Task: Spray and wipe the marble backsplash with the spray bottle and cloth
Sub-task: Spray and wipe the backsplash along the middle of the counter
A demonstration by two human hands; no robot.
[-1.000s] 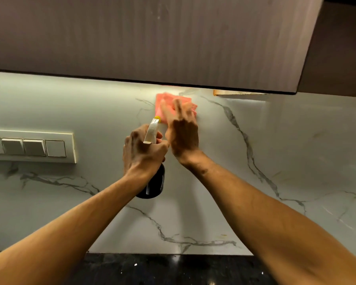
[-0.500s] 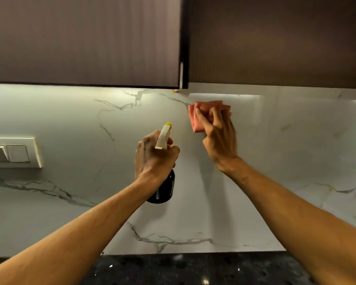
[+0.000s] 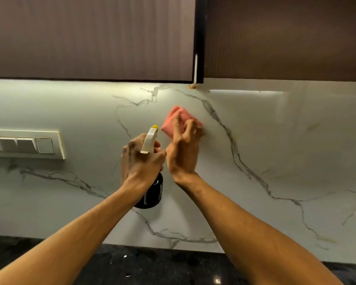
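The white marble backsplash [image 3: 265, 140] with grey veins fills the middle of the view. My left hand [image 3: 141, 161] grips a dark spray bottle [image 3: 152, 194] by its neck; the white trigger head with a yellow nozzle points up toward the wall. Right beside it, my right hand [image 3: 183, 153] holds a folded pink cloth [image 3: 171, 122] against the marble, fingers curled over the cloth's lower part. Both hands sit close together, almost touching, below the cabinet line.
Dark wood upper cabinets [image 3: 90, 38] hang just above the backsplash, with a gap between two doors. A white switch and socket panel [image 3: 25, 144] is mounted on the wall at left. A black speckled countertop [image 3: 152, 266] runs along the bottom.
My right hand has drawn the pink cloth down and left from just under the cabinet edge toward the spray bottle. The view has shifted back left, showing more of the switch panel.
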